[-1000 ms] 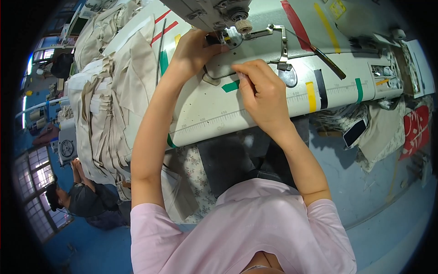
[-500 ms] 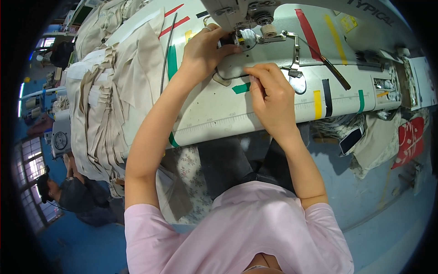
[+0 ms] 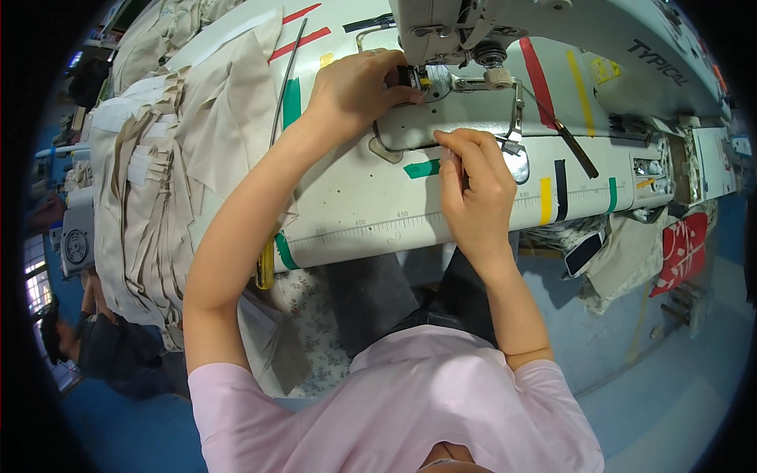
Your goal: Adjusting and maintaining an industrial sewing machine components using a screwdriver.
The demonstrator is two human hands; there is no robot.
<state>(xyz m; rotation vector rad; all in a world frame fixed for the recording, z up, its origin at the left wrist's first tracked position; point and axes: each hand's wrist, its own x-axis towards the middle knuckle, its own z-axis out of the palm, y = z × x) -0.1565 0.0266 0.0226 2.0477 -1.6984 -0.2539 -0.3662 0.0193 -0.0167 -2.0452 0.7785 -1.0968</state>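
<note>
My left hand (image 3: 355, 93) is at the needle area of a white sewing machine (image 3: 449, 35), its thumb and fingers closing around a dark part beside the presser foot. What they grip, if anything, is hidden. My right hand (image 3: 479, 185) hovers over the table near the metal needle plate (image 3: 418, 130), thumb and forefinger pinched together. Anything between those fingertips is too small to make out. A strip of green tape (image 3: 423, 169) lies just left of the right hand. To its right is a hinged metal guide arm (image 3: 517, 118).
Beige fabric pieces (image 3: 142, 205) are heaped along the left side. A long metal rod (image 3: 288, 79) lies beside them, and a yellow-handled tool (image 3: 265, 266) sits at the front edge. Dark-handled tweezers (image 3: 578, 150) rest at right. A phone (image 3: 585, 251) lies below the table. Another person (image 3: 118, 339) sits far left.
My view has shifted, so the machine head appears lower and farther right. Both hands stay near the needle area in much the same poses. The yellow-handled tool has come into sight.
</note>
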